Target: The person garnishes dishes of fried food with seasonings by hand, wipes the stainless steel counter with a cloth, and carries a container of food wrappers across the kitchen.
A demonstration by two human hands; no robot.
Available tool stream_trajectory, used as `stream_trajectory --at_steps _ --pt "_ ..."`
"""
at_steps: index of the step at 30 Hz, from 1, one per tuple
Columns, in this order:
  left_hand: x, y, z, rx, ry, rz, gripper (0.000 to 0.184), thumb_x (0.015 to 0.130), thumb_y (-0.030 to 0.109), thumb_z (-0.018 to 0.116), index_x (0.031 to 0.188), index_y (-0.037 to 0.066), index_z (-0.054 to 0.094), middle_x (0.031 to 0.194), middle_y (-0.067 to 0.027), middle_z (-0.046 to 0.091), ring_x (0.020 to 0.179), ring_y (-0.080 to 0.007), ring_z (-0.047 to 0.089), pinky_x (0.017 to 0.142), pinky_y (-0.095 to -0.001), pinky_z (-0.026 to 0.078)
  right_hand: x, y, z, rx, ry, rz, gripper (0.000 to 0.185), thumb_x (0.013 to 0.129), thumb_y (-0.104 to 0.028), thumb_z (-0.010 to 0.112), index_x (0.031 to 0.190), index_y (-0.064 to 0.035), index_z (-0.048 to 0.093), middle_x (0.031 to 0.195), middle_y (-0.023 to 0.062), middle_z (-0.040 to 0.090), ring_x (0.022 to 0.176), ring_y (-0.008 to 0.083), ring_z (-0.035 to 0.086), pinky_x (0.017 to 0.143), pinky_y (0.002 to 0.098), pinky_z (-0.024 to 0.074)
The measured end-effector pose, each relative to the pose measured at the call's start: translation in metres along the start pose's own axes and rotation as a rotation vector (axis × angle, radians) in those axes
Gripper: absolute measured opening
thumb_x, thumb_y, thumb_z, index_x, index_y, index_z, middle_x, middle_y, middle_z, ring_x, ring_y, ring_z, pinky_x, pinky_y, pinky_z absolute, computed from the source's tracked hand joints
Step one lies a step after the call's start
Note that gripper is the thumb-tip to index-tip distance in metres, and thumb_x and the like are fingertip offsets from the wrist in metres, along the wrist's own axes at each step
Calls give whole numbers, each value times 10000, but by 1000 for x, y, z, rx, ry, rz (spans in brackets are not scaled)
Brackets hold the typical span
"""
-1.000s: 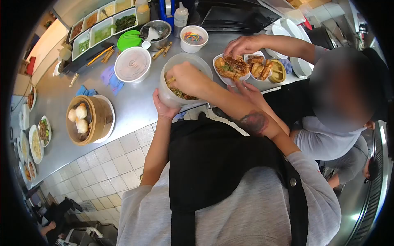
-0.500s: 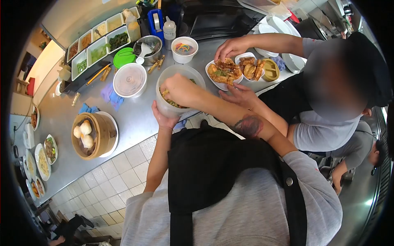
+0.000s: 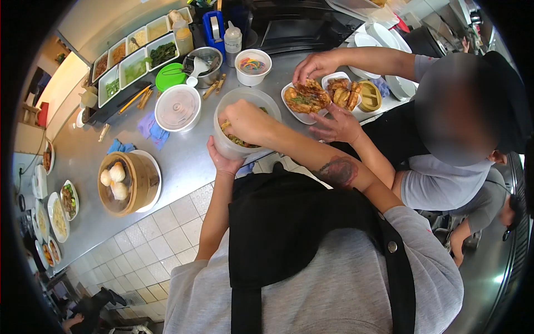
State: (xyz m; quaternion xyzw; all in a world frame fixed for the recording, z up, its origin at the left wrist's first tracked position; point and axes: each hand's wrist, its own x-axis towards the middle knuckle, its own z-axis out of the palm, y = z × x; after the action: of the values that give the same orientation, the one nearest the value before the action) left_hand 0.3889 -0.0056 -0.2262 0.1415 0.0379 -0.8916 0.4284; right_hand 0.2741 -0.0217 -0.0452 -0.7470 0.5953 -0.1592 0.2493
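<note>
A translucent plastic tub (image 3: 266,100) stands at the counter's front edge, with chopped greenish-brown food (image 3: 245,141) inside. My left hand (image 3: 223,160) supports the tub from its lower left, fingers against the wall. Inside the tub is my right hand (image 3: 240,119), its fingers curled down at the food; the fingertips are hidden, so what they hold cannot be made out. Right of the tub, a co-worker's hand (image 3: 314,65) touches fried food (image 3: 306,97) on a white dish. The co-worker's other hand (image 3: 336,125) is spread just below that dish.
A bamboo steamer (image 3: 139,183) with dumplings sits at the left. Behind the tub are a lidded white bowl (image 3: 178,107), a tub of rubber bands (image 3: 253,65), a metal bowl (image 3: 207,55) and a squeeze bottle (image 3: 232,42). Plated dishes (image 3: 58,217) line the far left.
The view has shifted slightly. The co-worker's lower hand has lifted and opened beside the fried food. My hands remain at the tub.
</note>
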Motion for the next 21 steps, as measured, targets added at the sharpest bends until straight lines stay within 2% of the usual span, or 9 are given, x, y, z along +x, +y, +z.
stream_trajectory --at_steps 8,21 --pt "-1 -1 1 -11 -10 -8 715 842 600 411 1429 193 408 1467 -86 412 1346 -345 375 1097 -577 292 3 1 4 -23 2 2 148 700 -53 654 819 4 719 793 273 655 745 394 683 678 439 556" --pt "0 0 1 -3 -19 -3 690 857 599 393 1414 193 431 1456 -81 432 1338 -334 393 1097 -555 308 2 1 5 -16 6 4 161 718 -61 638 840 -11 729 804 265 661 753 389 685 682 434 557"
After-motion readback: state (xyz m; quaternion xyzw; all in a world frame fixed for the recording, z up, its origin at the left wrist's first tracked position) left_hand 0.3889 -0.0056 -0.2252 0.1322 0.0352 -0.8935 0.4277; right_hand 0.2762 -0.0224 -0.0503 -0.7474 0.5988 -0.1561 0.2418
